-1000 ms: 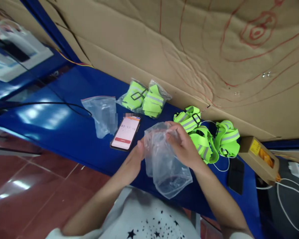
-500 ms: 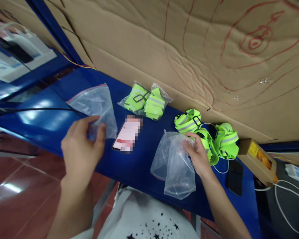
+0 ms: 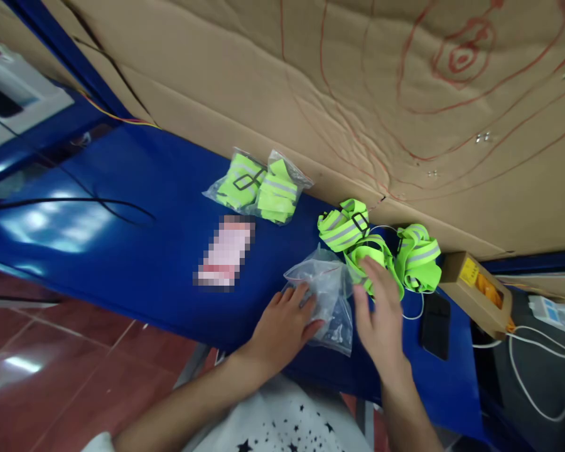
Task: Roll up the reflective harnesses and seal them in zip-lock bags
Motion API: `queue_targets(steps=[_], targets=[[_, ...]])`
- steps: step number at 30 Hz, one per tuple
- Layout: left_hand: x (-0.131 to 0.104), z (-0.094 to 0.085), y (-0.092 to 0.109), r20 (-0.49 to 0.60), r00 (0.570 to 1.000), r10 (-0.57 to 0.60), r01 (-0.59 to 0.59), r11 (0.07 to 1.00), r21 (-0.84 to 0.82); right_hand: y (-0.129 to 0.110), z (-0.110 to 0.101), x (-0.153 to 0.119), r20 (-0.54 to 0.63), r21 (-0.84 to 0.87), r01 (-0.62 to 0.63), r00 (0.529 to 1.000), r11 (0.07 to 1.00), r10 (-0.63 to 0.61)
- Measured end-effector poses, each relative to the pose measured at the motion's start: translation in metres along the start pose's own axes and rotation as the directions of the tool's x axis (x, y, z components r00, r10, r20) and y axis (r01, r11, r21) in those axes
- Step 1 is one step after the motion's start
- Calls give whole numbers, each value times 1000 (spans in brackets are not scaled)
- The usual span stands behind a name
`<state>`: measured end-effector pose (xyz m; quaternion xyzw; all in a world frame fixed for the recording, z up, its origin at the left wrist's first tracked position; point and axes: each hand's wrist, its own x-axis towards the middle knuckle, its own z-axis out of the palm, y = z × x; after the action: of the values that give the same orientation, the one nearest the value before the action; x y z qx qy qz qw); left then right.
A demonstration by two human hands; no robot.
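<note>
Two bagged straps (image 3: 258,187) done; loose straps (image 3: 376,248) unpacked. Left hand (image 3: 285,323) flat on empty bags (image 3: 327,295), right hand (image 3: 381,311) open, reaching.

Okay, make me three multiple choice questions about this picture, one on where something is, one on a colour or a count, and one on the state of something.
1. Where do the packed bags of straps lie?
A. against the cardboard wall
B. on the red floor
C. on the brown box

2. What colour are the loose straps?
A. orange
B. neon yellow-green with grey stripes
C. white

3. What is the left hand doing?
A. lifting the phone
B. hanging off the table
C. resting flat on the clear bags

Answers:
1 A, they lie on the blue table by the cardboard.
2 B, their bright bands show by the right hand.
3 C, its fingers lie spread on the plastic.
</note>
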<state>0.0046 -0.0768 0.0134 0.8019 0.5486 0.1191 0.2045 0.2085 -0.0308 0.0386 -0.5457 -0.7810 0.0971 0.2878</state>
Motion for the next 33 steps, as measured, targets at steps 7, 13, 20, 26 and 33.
queue_targets(steps=[7, 13, 20, 26, 33], targets=[[-13, -6, -26, -333, 905, -264, 92, 887, -453, 9, 65, -27, 347, -146, 122, 936, 982, -65], [1, 8, -21, -87, 962, -261, 166, 802, -574, 12, 74, -29, 311, -127, 49, 951, 991, -7], [3, 2, -22, -28, 975, -221, 99, 541, -835, 5, 77, -31, 180, 87, -77, 982, 993, 60], [-1, 12, -10, 119, 952, -281, 182, 212, -960, -6, 75, -25, 75, 493, -248, 967, 834, 243], [1, -16, -60, -284, 797, -532, -106, 339, -935, -18, 39, -29, -103, 565, -133, 968, 814, 230]])
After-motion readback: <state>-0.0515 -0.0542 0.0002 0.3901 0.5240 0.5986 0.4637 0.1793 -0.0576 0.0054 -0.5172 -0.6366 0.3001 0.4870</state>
